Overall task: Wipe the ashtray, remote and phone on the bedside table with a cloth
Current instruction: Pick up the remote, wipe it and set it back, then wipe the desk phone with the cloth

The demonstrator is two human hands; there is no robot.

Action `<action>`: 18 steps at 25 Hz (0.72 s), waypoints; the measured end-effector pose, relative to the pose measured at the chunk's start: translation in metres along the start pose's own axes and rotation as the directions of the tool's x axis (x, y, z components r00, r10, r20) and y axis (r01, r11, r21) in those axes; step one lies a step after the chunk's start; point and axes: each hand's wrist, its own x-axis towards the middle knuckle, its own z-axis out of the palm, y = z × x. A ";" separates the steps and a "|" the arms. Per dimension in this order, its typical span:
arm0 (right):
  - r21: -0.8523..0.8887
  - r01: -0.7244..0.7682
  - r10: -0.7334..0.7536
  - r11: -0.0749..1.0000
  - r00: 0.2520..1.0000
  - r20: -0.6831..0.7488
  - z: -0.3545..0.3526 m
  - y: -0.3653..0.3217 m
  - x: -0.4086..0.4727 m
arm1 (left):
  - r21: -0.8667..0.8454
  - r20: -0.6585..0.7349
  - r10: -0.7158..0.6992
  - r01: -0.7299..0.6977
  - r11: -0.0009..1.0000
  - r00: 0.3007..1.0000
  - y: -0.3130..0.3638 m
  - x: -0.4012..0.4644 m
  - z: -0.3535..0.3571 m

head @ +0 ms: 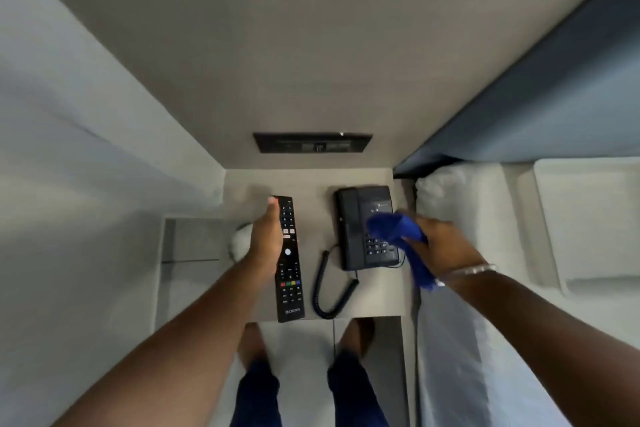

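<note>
A black remote (290,263) lies lengthwise on the left half of the bedside table (322,302), its lower end reaching just past the front edge. My left hand (266,236) wraps along the remote's left side, fingers stretched toward its top. A white ashtray (238,240) shows partly behind that hand at the table's left edge. A black corded phone (356,218) sits on the right half. My right hand (438,243) grips a blue cloth (398,229) bunched over the phone's keypad, with a tail hanging down.
The phone's coiled cord (327,291) loops to the front edge. A bed with white pillows (460,204) borders the table on the right. A dark switch panel (313,142) is set in the wall behind. My legs (304,388) stand in front.
</note>
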 end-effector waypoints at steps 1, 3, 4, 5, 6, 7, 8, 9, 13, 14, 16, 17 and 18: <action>0.008 -0.034 0.034 0.999 0.999 -0.026 0.006 0.019 0.024 | 0.108 -0.083 0.021 -0.012 0.994 0.996 -0.018 0.027 0.015; -0.040 -0.009 0.004 0.999 0.993 -0.119 0.020 0.052 0.065 | 0.267 -0.165 0.131 -0.083 0.960 0.978 -0.042 0.073 0.041; -0.103 0.026 -0.043 0.994 0.985 -0.166 0.026 0.064 0.080 | 0.329 -0.167 0.189 -0.126 0.936 0.968 -0.048 0.092 0.049; -0.167 0.046 -0.080 0.985 0.976 -0.203 0.032 0.074 0.094 | 0.388 -0.167 0.244 -0.164 0.907 0.955 -0.051 0.108 0.056; -0.223 0.051 -0.102 0.974 0.968 -0.228 0.040 0.085 0.107 | 0.443 -0.178 0.291 -0.187 0.877 0.940 -0.054 0.124 0.063; -0.267 0.053 -0.121 0.962 0.961 -0.248 0.049 0.094 0.119 | 0.491 -0.199 0.335 -0.202 0.848 0.921 -0.058 0.137 0.069; -0.298 0.055 -0.135 0.953 0.957 -0.256 0.058 0.100 0.130 | 0.520 -0.229 0.378 -0.215 0.826 0.897 -0.060 0.147 0.075; -0.315 0.058 -0.141 0.947 0.959 -0.247 0.068 0.106 0.140 | 0.526 -0.259 0.410 -0.228 0.819 0.874 -0.062 0.153 0.080; -0.424 0.123 -0.193 0.897 0.973 -0.128 0.104 0.120 0.164 | 0.562 -0.337 0.493 -0.249 0.789 0.802 -0.070 0.163 0.092; -0.455 0.141 -0.215 0.879 0.970 -0.114 0.112 0.123 0.164 | 0.608 -0.345 0.525 -0.241 0.756 0.778 -0.072 0.163 0.093; -0.523 0.151 -0.243 0.839 0.964 -0.111 0.125 0.127 0.160 | 0.697 -0.340 0.576 -0.211 0.685 0.744 -0.075 0.162 0.096; -0.553 0.151 -0.250 0.819 0.962 -0.108 0.130 0.127 0.158 | 0.717 -0.331 0.590 -0.210 0.665 0.736 -0.077 0.161 0.098; -0.575 0.148 -0.250 0.805 0.963 -0.101 0.133 0.127 0.155 | 0.721 -0.329 0.592 -0.209 0.660 0.736 -0.077 0.159 0.099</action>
